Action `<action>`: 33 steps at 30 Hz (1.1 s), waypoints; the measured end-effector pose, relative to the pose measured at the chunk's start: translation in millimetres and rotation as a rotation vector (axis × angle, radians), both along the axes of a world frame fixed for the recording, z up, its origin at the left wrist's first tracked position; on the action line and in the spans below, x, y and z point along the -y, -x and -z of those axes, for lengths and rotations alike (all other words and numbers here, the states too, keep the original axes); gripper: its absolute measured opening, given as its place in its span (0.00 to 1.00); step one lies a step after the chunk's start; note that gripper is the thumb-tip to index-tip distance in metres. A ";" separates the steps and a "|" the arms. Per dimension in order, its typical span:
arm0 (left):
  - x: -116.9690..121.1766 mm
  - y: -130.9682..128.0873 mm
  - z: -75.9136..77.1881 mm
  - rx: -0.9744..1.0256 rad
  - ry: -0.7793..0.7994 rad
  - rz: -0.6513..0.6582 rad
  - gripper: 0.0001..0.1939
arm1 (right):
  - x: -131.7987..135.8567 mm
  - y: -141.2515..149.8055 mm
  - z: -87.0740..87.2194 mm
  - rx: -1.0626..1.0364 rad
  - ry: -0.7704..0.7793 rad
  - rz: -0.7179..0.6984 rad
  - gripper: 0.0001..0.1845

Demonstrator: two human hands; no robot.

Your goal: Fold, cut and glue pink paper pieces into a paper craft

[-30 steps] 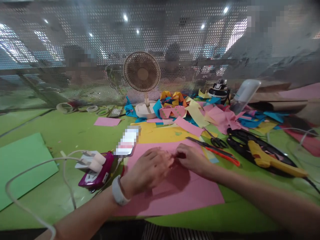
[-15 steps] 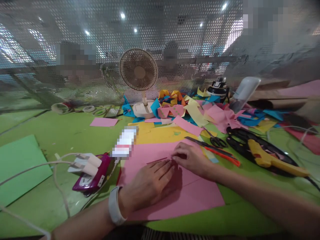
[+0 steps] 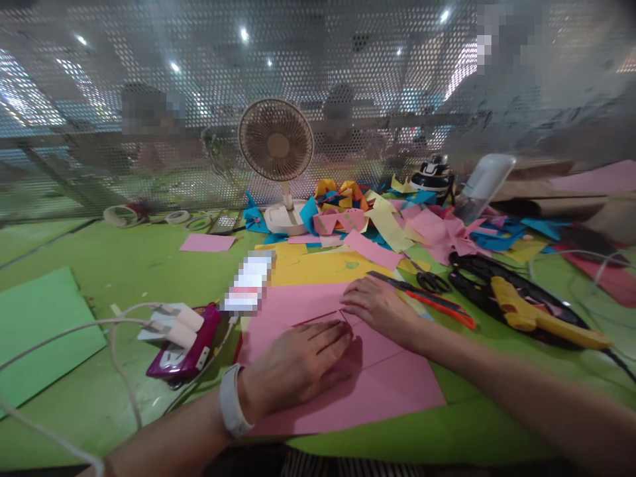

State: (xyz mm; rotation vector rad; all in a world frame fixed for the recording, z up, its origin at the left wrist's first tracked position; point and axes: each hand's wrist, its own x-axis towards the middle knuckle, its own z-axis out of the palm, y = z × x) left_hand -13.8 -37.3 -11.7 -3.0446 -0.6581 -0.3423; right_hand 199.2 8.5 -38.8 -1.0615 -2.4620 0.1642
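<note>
A large pink sheet of paper (image 3: 397, 391) lies on the green table in front of me. Flat on its middle rests my left hand (image 3: 303, 361), fingers stretched out and a pale band on the wrist. By its fingertips, thin dark lines, perhaps cut edges or a folded piece, run across the sheet; part of them is hidden under the hand. My right hand (image 3: 380, 308) lies on the sheet's upper right part, its fingers extended and holding nothing I can see. Just beyond it are a dark ruler-like strip (image 3: 385, 278) and an orange utility knife (image 3: 442, 310).
Scissors (image 3: 432, 279) and a yellow glue gun (image 3: 541, 318) on a black tray lie at right. Colourful paper scraps (image 3: 437, 228) are heaped behind, beside a fan (image 3: 276, 140). A phone (image 3: 250, 281), a purple power strip (image 3: 186, 354) and green paper (image 3: 44, 338) are at left.
My right hand's fingers, earlier bent together near the left fingertips, have straightened and spread over the paper. My left hand stays pressed on the sheet, shifted slightly right.
</note>
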 end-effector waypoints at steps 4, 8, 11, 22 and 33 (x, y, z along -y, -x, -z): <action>-0.7 -0.1 -2.7 0.010 0.011 0.012 0.20 | -2.0 -0.2 -0.5 0.031 -0.032 -0.008 0.09; -1.1 -0.6 -3.0 0.006 0.001 0.035 0.20 | -2.3 -0.6 -2.1 0.059 -0.059 -0.026 0.10; -1.4 -0.9 -2.6 0.016 0.012 0.030 0.19 | -2.5 -0.4 -1.8 0.075 -0.078 -0.025 0.10; -4.8 -0.2 -1.3 0.043 0.056 -0.032 0.20 | -3.7 -0.5 2.5 0.067 -0.140 -0.017 0.09; -6.4 -0.1 -0.2 0.024 0.083 -0.098 0.26 | 2.6 -4.0 -3.5 0.033 -0.114 -0.057 0.10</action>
